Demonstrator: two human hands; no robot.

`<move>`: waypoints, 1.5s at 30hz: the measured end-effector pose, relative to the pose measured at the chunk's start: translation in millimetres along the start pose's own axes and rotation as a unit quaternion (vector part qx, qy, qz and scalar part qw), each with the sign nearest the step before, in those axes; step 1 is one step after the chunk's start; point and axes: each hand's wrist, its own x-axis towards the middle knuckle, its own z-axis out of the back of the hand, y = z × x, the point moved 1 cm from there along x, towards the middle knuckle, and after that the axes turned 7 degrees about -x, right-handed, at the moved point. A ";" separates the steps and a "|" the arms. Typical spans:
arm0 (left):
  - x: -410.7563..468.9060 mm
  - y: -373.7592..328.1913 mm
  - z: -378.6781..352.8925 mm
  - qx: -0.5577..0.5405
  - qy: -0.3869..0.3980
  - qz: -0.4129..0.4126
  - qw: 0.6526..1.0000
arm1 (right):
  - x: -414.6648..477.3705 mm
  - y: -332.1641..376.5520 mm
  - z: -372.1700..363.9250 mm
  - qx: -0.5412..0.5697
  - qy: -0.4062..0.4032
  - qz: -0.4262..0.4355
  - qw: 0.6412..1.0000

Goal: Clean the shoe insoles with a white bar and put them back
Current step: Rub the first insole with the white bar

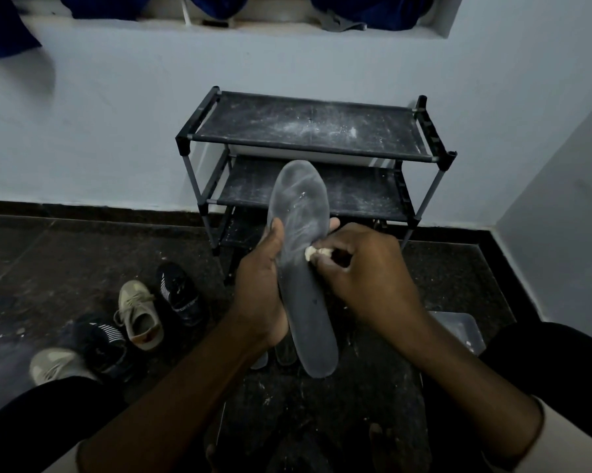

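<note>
Left hand (260, 288) grips grey insole (301, 261) upright; right hand (366, 278) pinches white bar (311, 253) against its surface.

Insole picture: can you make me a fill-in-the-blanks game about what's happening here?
The right hand pinches a small ____ bar against the insole.
The left hand grips the insole in front of a ____ shoe rack.
____ shoes sit on the floor.
Missing words: white, black, four.
</note>
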 end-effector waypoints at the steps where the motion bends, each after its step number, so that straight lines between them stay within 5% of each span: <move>1: -0.6 0.1 -0.9 0.002 -0.005 -0.001 1.000 | 1.6 -1.5 1.7 -0.001 -0.017 -0.005 1.000; 8: -2.4 -3.3 -4.3 -0.001 -0.008 0.011 1.000 | -7.0 7.8 -1.0 0.006 0.062 0.058 0.996; 13: -4.0 0.2 -6.5 0.012 -0.013 0.002 1.000 | 4.1 -0.7 6.8 -0.001 -0.026 0.021 0.999; 17: -4.3 -2.2 -7.2 0.001 -0.010 0.011 1.000 | -8.2 8.8 -2.8 0.008 0.051 0.073 0.996; 22: -6.5 0.3 -9.8 0.034 -0.008 0.001 0.999 | 4.5 -3.7 5.8 -0.010 -0.037 0.021 0.999; 27: -6.4 -0.7 -9.5 0.027 -0.013 0.008 1.000 | -9.0 10.0 1.7 0.021 0.049 0.047 0.997; 31: -7.7 0.4 -9.7 0.055 -0.008 0.001 0.998 | 4.3 -2.4 11.9 -0.002 -0.024 0.003 1.000; 36: -8.0 -2.5 -11.8 0.038 -0.017 0.006 0.999 | -8.7 9.9 5.0 0.039 0.055 0.035 0.997; 40: -8.3 -0.9 -12.1 0.043 -0.012 0.002 0.999 | 3.6 -0.9 11.2 0.014 -0.016 -0.005 1.000; 45: -6.7 -3.1 -10.8 0.018 -0.020 0.017 0.999 | -8.9 9.1 1.8 0.045 0.059 0.038 0.997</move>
